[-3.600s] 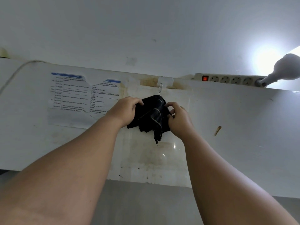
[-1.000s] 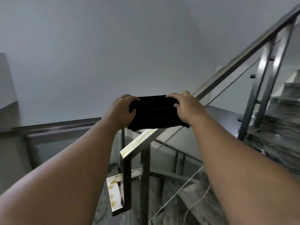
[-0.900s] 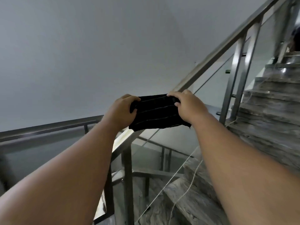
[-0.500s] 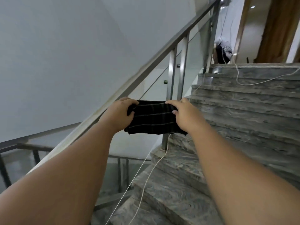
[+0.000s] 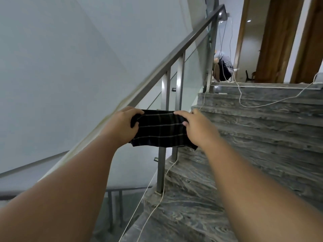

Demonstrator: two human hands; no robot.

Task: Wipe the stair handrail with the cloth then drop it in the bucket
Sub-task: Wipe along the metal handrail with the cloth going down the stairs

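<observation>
From the head camera, two bare arms reach out from the bottom of the frame toward the middle. The left hand (image 5: 122, 125) and the right hand (image 5: 195, 127) each pinch one end of a dark cloth (image 5: 160, 129) with thin pale stripes. The fingers of both hands are curled tight over its top edge, so the cloth is pulled flat between them like a little banner. It hangs in the air in the middle of the frame, in front of two metal posts (image 5: 179, 81), and I cannot tell if it touches them.

The steel handrail (image 5: 176, 51) runs on a slant from the lower left up to the top of the frame, right of the middle. It passes just behind the left hand. Its lower part looks pale and a bit stained.

Gray stone stairs (image 5: 253, 137) climb on the right side. A thin white cord (image 5: 244, 102) lies across the steps and trails down beside the posts. At the top of the stairs, in the upper right, stand brown wooden doors (image 5: 279, 41). A person (image 5: 223, 67) bends low there, near the last post. A plain white wall (image 5: 70, 58) fills the left side.
</observation>
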